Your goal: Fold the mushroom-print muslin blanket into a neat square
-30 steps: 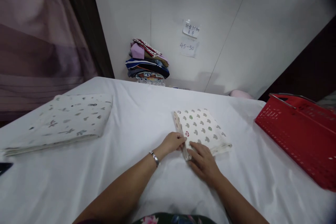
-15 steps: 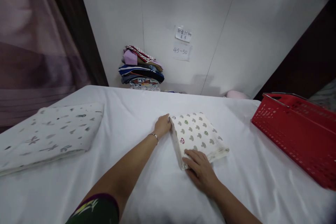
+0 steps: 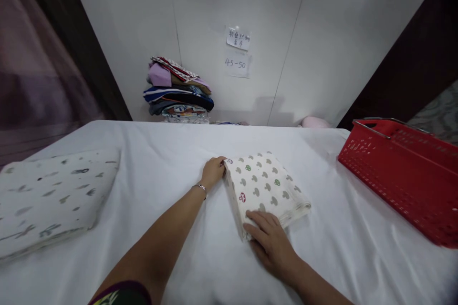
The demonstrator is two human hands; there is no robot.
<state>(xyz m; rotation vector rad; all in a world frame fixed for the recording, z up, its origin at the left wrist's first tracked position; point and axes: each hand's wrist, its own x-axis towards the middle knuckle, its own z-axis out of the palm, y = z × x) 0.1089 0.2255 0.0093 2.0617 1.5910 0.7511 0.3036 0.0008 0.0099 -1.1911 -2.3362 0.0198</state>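
The patterned cloth (image 3: 264, 185) is lying folded into a compact, thick rectangle in the middle of the white-covered desk (image 3: 171, 147), so the folding itself is looking all but finished. Only squaring and flattening seems left.

The left hand (image 3: 212, 172) is sitting at the far-left corner with its fingers curled against the edge. I can't tell whether it is pinching the layers or merely touching them. The right hand (image 3: 271, 242) is lying flat and spread, gripping nothing and pressing down on the near corner.

A larger folded cloth (image 3: 53, 195) is resting well apart on the left, and a red basket (image 3: 400, 176) is waiting on the right.

On the wall, the lower note (image 3: 237, 64) is reading "45-50". The upper note (image 3: 238, 38) is carrying handwriting too small to make out. A stack of clothes (image 3: 179, 93) is piled beneath them.
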